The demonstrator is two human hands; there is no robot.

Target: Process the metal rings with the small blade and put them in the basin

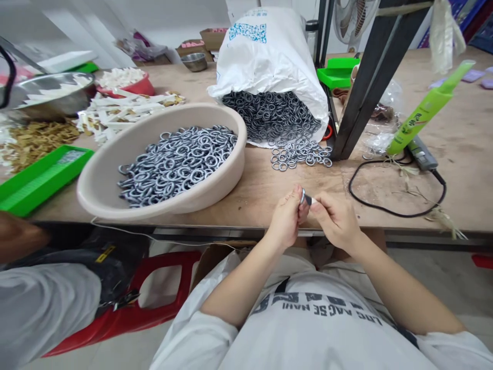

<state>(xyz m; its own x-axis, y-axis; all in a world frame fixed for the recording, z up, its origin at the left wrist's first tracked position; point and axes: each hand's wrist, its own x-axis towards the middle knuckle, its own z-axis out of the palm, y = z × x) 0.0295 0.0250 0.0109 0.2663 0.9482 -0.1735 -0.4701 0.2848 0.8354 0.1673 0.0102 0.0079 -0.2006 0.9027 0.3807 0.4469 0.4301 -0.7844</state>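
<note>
Near the table's front edge, my left hand (287,217) is closed on a grey ring (303,196). Just to its right, my right hand (336,218) pinches a small tool with a dark tip (308,200) that touches the ring; its handle is mostly hidden by my fingers. Many grey rings (181,164) fill a large beige basin (90,187) to the left. Behind my hands, more rings spill from a white sack (265,56) into a loose pile (300,154) on the wooden table (262,190).
A dark metal post (365,87) rises right of the sack. Beyond it lie a green tube (423,113) and a grey tool (423,154) with a looped black cord. A green tray (38,180) is at the left, near another person's arm (19,236).
</note>
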